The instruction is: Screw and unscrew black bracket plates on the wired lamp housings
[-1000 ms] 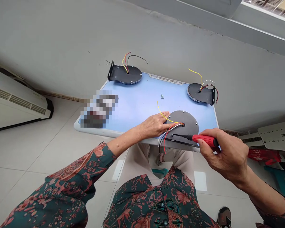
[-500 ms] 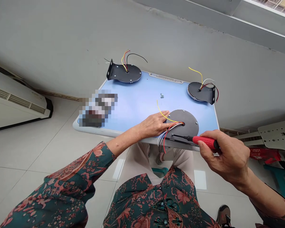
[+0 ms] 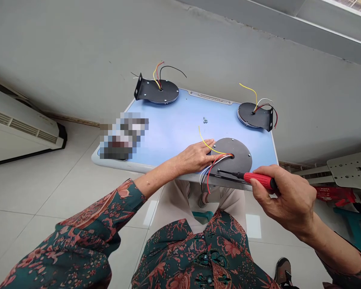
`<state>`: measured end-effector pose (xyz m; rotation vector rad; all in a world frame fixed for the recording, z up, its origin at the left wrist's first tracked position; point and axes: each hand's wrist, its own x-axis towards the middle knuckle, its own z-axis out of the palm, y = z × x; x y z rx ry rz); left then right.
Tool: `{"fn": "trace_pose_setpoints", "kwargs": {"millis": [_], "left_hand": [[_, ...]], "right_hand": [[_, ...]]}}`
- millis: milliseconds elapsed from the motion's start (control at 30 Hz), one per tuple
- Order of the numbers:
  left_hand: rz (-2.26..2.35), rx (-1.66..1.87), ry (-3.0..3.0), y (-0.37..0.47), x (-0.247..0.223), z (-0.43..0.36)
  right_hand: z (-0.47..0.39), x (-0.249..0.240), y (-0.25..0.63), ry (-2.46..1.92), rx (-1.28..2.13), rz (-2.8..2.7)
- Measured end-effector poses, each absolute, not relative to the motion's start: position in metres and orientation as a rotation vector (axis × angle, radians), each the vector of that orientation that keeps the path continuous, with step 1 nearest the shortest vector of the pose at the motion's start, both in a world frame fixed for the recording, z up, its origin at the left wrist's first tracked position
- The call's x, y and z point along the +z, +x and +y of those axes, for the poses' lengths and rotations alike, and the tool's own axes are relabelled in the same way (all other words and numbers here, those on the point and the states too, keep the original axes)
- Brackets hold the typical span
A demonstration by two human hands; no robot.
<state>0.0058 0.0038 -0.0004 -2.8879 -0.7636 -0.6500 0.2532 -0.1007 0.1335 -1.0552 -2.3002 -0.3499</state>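
My right hand (image 3: 289, 200) is closed around the red handle of a screwdriver (image 3: 258, 180). The black shaft points left, and its tip sits on a small screw (image 3: 218, 170) near the front rim of a dark round metal plate (image 3: 239, 164). My left hand (image 3: 198, 155) grips the plate's left edge, thumb over the top and fingers along the side. Yellow, red, white and black wires (image 3: 209, 176) come out of the plate's centre hole and fan leftward beside that hand. Several silver screws show around the rim. The plate's underside is hidden.
On the blue table (image 3: 168, 128) stand two similar black discs with brackets and wires, one back left (image 3: 161, 91) and one back right (image 3: 251, 114). Loose screws (image 3: 205, 120) lie mid-table. A pixelated patch (image 3: 122, 138) covers the left end. The wall (image 3: 78, 52) is behind.
The view has shifted very slightly. Both hands, the screwdriver and the plate keep practically the same positions.
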Motion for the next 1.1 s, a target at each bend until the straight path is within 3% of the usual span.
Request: {"fn": "trace_pose_setpoints", "kwargs": {"millis": [733, 1100], "left_hand": [[-0.772, -0.665, -2.892, 0.005, -0.005, 0.006], [-0.772, -0.727, -2.912, 0.005, -0.006, 0.006]], "right_hand": [[-0.097, 0.134, 0.253, -1.000, -0.455, -2.286], [-0.090, 0.134, 0.257, -1.136, -0.226, -2.233]]}}
